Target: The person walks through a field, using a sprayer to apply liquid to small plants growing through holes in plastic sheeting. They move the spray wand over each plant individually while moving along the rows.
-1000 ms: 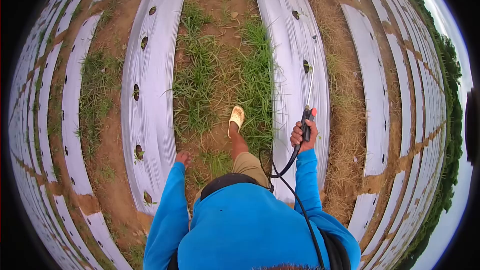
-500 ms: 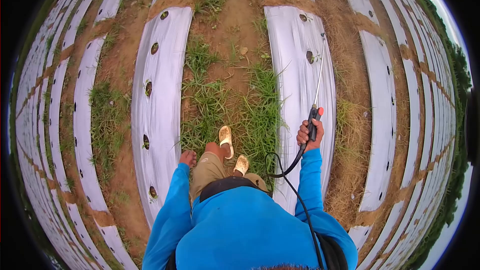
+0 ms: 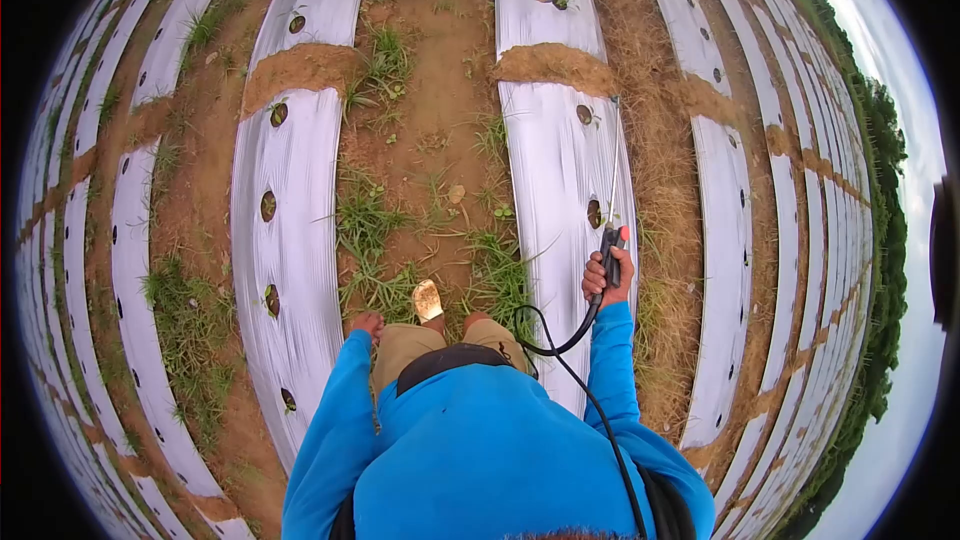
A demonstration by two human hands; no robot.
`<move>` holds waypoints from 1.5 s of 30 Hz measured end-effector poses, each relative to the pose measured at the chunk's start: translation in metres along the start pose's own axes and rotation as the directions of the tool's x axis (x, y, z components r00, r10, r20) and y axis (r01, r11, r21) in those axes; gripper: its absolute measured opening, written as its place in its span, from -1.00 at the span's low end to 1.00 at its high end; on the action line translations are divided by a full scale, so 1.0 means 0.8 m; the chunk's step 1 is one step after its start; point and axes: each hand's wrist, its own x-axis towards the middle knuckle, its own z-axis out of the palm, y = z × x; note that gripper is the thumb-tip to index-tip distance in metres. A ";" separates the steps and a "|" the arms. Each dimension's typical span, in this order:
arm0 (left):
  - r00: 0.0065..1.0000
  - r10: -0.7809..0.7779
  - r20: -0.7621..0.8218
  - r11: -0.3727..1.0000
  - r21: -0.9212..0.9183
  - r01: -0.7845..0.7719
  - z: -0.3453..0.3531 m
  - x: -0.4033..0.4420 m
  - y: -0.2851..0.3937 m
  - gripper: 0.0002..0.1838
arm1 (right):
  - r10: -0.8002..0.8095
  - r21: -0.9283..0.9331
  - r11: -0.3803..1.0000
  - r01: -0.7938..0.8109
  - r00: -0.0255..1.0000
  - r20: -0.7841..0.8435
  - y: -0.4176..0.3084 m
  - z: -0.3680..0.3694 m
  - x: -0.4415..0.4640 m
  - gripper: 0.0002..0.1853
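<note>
Right hand point(image 3: 610, 282): fingers wrapped round the black sprayer handle point(image 3: 609, 240).
Left hand point(image 3: 368, 324): beside the thigh — cannot tell whether its fingers hold anything.
Lance point(image 3: 614, 165): points forward from the handle, along the outer edge of the white bed point(image 3: 545, 170) on the right.
Hose point(image 3: 588, 324): loops below the handle, then back over the blue top point(image 3: 480, 450).
Shoe point(image 3: 428, 298): 1 shows, between 2 white beds.

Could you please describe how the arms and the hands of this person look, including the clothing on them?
The left sleeve and right sleeve are long, plain bright blue, reaching about the wrists, with no marking that I can make out. The left hand and right hand show no gloves. Anything as small as a ring cannot be told.
</note>
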 end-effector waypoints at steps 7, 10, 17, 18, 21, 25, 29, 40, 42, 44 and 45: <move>0.991 0.120 -0.052 0.988 0.102 -0.114 0.024 0.066 0.309 -0.77 | -0.044 -0.027 0.999 0.043 0.999 -0.023 -0.067 0.128 0.150 -0.67; 0.987 0.132 -0.088 0.988 0.097 -0.123 0.030 0.131 0.382 -0.76 | -0.083 -0.061 0.995 0.083 0.996 0.017 -0.110 0.166 0.246 -0.68; 0.988 -0.093 -0.124 0.993 0.063 0.102 0.071 0.195 0.498 -0.79 | -0.036 0.002 0.999 0.036 0.999 0.037 -0.225 0.273 0.497 -0.70; 0.972 -0.181 -0.152 0.980 0.052 0.191 0.081 0.201 0.535 -0.79 | -0.017 0.029 0.999 0.016 0.998 0.054 -0.247 0.295 0.520 -0.70; 0.976 0.118 -0.182 0.926 0.376 -0.041 0.112 0.210 0.641 -0.67 | -0.012 0.030 1.000 0.010 0.997 0.080 -0.304 0.359 0.580 -0.70; 0.902 0.424 -0.075 0.844 0.394 -0.364 0.138 0.259 0.791 -0.65 | -0.047 -0.112 0.993 0.044 0.999 -0.026 -0.359 0.425 0.672 -0.70; 0.991 0.125 -0.052 0.992 -0.021 -0.126 0.139 0.376 0.907 -0.82 | -0.074 -0.139 0.988 0.064 0.995 -0.067 -0.405 0.490 0.781 -0.72; 0.999 0.046 0.014 0.999 0.010 -0.047 0.168 0.608 1.284 -0.86 | -0.054 -0.075 0.996 0.056 0.998 0.037 -0.549 0.709 1.054 -0.69; 0.994 0.107 0.027 0.993 -0.050 -0.106 0.180 0.620 1.395 -0.82 | -0.066 -0.018 0.998 0.068 0.996 0.064 -0.570 0.762 1.089 -0.69; 0.982 0.186 0.032 0.982 -0.021 -0.185 0.185 0.634 1.490 -0.81 | -0.081 -0.030 0.996 0.082 0.995 0.054 -0.593 0.809 1.132 -0.70; 0.966 0.256 0.038 0.967 -0.003 -0.256 0.189 0.646 1.529 -0.79 | -0.087 -0.051 0.995 0.088 0.996 0.038 -0.604 0.825 1.157 -0.71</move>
